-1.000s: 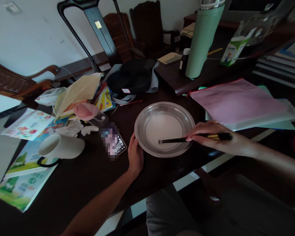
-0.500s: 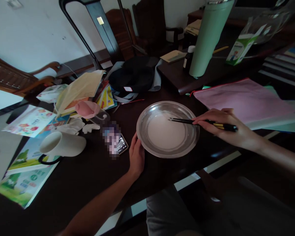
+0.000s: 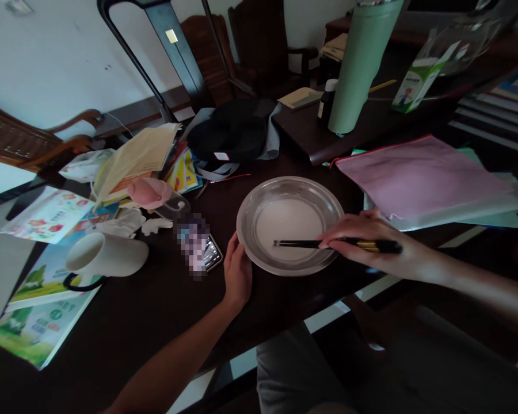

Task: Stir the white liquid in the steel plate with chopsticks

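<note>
A round metal bowl (image 3: 247, 230) stands on the dark table, with whitish, cloudy liquid (image 3: 285, 221) in it. My left hand (image 3: 237, 270) grips the bowl's rim at its left side, fingers partly hidden beneath the edge. In my right hand (image 3: 358, 238) is a pair of black chopsticks (image 3: 300, 244), held nearly level and close together. Their tips are over the front left part of the liquid; whether they dip into it I cannot tell. A phone (image 3: 212, 253) with a partly blurred screen lies left of the bowl.
Left are a white mug (image 3: 121, 255), booklets (image 3: 47, 328) and a pink object (image 3: 149, 192). Behind the bowl lies a black bag (image 3: 228, 132). A pink zip folder (image 3: 418, 178) is at the right, with a tall green flask (image 3: 362, 69) and a small bottle (image 3: 327, 103) beyond.
My right hand has moved the chopsticks toward me and to the left across the bowl. My left hand keeps its hold on the rim. The whole view has shifted slightly.
</note>
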A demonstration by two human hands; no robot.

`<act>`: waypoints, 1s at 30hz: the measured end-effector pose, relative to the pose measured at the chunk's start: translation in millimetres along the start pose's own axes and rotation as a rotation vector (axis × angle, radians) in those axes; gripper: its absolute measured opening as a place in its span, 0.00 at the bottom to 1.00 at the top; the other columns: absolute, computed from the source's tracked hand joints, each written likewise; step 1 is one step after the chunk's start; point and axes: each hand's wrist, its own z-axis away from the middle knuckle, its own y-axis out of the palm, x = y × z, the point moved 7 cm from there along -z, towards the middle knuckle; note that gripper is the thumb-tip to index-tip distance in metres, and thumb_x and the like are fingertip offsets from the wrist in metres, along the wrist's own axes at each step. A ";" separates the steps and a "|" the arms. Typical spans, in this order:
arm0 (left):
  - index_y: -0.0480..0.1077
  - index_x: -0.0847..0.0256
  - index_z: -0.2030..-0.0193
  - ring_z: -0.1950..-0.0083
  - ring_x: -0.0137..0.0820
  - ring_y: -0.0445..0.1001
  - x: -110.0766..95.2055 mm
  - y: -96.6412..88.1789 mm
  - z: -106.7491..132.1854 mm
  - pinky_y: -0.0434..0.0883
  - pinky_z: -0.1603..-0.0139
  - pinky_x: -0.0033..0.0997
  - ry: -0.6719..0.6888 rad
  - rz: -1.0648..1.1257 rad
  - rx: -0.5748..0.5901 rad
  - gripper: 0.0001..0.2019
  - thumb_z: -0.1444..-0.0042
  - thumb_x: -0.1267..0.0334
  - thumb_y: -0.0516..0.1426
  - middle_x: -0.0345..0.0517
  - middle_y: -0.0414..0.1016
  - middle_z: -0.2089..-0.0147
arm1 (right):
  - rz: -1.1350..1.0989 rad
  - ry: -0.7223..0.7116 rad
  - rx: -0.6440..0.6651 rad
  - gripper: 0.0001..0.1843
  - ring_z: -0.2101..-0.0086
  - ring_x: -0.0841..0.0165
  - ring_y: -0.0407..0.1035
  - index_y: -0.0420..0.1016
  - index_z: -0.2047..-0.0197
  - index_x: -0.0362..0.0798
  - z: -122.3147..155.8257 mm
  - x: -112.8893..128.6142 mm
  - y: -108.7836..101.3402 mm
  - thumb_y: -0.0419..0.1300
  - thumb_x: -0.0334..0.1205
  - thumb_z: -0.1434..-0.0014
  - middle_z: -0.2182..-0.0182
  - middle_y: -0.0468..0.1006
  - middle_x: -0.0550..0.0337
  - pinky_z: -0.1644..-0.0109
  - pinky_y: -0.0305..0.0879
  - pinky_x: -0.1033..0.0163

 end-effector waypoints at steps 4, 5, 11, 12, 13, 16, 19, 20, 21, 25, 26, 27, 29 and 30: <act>0.83 0.52 0.45 0.34 0.46 0.79 0.9 -1.3 -0.1 0.75 0.32 0.43 0.000 -0.009 -0.007 0.21 0.42 0.46 0.70 0.49 0.84 0.38 | 0.065 -0.011 -0.059 0.14 0.52 0.57 0.84 0.86 0.47 0.61 -17.6 -16.3 12.1 0.59 0.51 0.24 0.50 0.91 0.60 0.44 0.66 0.43; 0.83 0.52 0.45 0.35 0.45 0.80 0.8 -1.7 -0.1 0.76 0.33 0.42 0.000 -0.005 -0.012 0.21 0.42 0.46 0.70 0.48 0.84 0.39 | 0.082 -0.009 -0.086 0.13 0.52 0.57 0.84 0.86 0.48 0.62 -20.0 -20.2 11.4 0.59 0.50 0.24 0.50 0.91 0.61 0.43 0.66 0.42; 0.84 0.52 0.49 0.43 0.38 0.82 -0.2 0.3 0.0 0.78 0.42 0.32 -0.017 0.057 -0.018 0.21 0.46 0.47 0.73 0.44 0.86 0.44 | 0.110 0.014 -0.223 0.11 0.54 0.57 0.84 0.87 0.52 0.62 -19.1 -25.5 -18.0 0.62 0.50 0.26 0.54 0.91 0.61 0.46 0.71 0.45; 0.84 0.52 0.49 0.44 0.37 0.82 -0.2 0.6 0.0 0.78 0.43 0.31 -0.019 0.062 -0.021 0.21 0.47 0.47 0.73 0.44 0.85 0.44 | 0.108 0.023 -0.241 0.10 0.55 0.57 0.84 0.87 0.53 0.63 -16.4 -24.4 -25.3 0.62 0.50 0.27 0.55 0.91 0.62 0.47 0.71 0.45; 0.84 0.52 0.49 0.44 0.37 0.82 -0.2 0.7 0.0 0.78 0.44 0.31 -0.020 0.067 -0.025 0.21 0.48 0.47 0.74 0.44 0.85 0.44 | 0.107 0.035 -0.253 0.10 0.57 0.57 0.84 0.87 0.54 0.64 -13.1 -23.3 -32.4 0.63 0.50 0.27 0.56 0.91 0.63 0.48 0.72 0.45; 0.84 0.52 0.49 0.44 0.37 0.82 0.4 0.7 0.0 0.77 0.43 0.31 -0.016 0.070 -0.030 0.22 0.48 0.47 0.74 0.43 0.85 0.45 | 0.107 0.087 -0.243 0.11 0.61 0.56 0.84 0.88 0.55 0.65 -0.5 -21.3 -50.8 0.63 0.52 0.28 0.59 0.91 0.63 0.52 0.73 0.44; 0.84 0.52 0.48 0.41 0.38 0.81 1.0 0.9 0.1 0.76 0.40 0.33 -0.009 0.052 -0.026 0.21 0.46 0.47 0.72 0.44 0.85 0.45 | 0.090 0.142 -0.193 0.14 0.61 0.54 0.83 0.89 0.55 0.66 11.4 -19.4 -61.6 0.63 0.58 0.29 0.60 0.91 0.61 0.56 0.74 0.45; 0.84 0.52 0.48 0.41 0.39 0.81 1.2 0.8 0.2 0.76 0.39 0.34 -0.008 0.045 -0.027 0.21 0.46 0.46 0.72 0.44 0.85 0.44 | 0.072 0.151 -0.149 0.15 0.60 0.54 0.84 0.89 0.55 0.66 13.6 -18.1 -60.8 0.62 0.60 0.29 0.59 0.91 0.61 0.57 0.74 0.46; 0.84 0.52 0.48 0.41 0.40 0.81 1.3 0.6 0.2 0.76 0.39 0.35 -0.008 0.040 -0.029 0.22 0.46 0.46 0.72 0.45 0.85 0.44 | 0.042 0.149 -0.102 0.16 0.60 0.55 0.84 0.90 0.56 0.66 14.6 -16.2 -57.8 0.62 0.60 0.29 0.59 0.91 0.61 0.58 0.75 0.47; 0.84 0.54 0.48 0.40 0.42 0.81 1.4 -0.3 0.1 0.77 0.38 0.36 -0.010 0.035 -0.039 0.23 0.47 0.45 0.73 0.47 0.85 0.42 | -0.102 0.092 0.012 0.13 0.58 0.60 0.85 0.89 0.53 0.64 8.5 -10.6 -31.3 0.63 0.54 0.27 0.56 0.92 0.62 0.56 0.76 0.52; 0.84 0.54 0.48 0.40 0.42 0.81 1.4 -0.4 0.0 0.76 0.38 0.36 -0.009 0.033 -0.036 0.23 0.47 0.45 0.72 0.47 0.84 0.42 | -0.111 0.068 0.005 0.12 0.57 0.61 0.85 0.89 0.51 0.63 4.8 -11.2 -23.8 0.63 0.52 0.27 0.55 0.91 0.62 0.54 0.75 0.52; 0.83 0.53 0.47 0.39 0.42 0.81 1.2 -0.4 -0.1 0.76 0.37 0.36 -0.007 0.029 -0.028 0.23 0.46 0.45 0.72 0.47 0.84 0.42 | -0.104 0.044 0.001 0.12 0.56 0.61 0.85 0.88 0.50 0.63 0.7 -12.8 -15.8 0.63 0.51 0.27 0.53 0.91 0.62 0.53 0.74 0.51; 0.83 0.52 0.47 0.38 0.41 0.80 0.8 -0.2 -0.2 0.75 0.36 0.36 -0.004 0.017 -0.009 0.22 0.44 0.45 0.71 0.46 0.84 0.42 | -0.062 -0.003 -0.015 0.12 0.55 0.61 0.85 0.88 0.49 0.62 -8.1 -18.1 -1.7 0.62 0.50 0.26 0.52 0.91 0.62 0.51 0.71 0.49; 0.83 0.52 0.46 0.38 0.41 0.80 0.8 0.0 -0.3 0.75 0.35 0.37 -0.006 0.009 0.002 0.22 0.43 0.45 0.71 0.46 0.84 0.42 | -0.035 -0.018 -0.028 0.12 0.55 0.61 0.84 0.87 0.48 0.62 -12.4 -21.5 3.3 0.62 0.49 0.26 0.52 0.91 0.61 0.49 0.70 0.48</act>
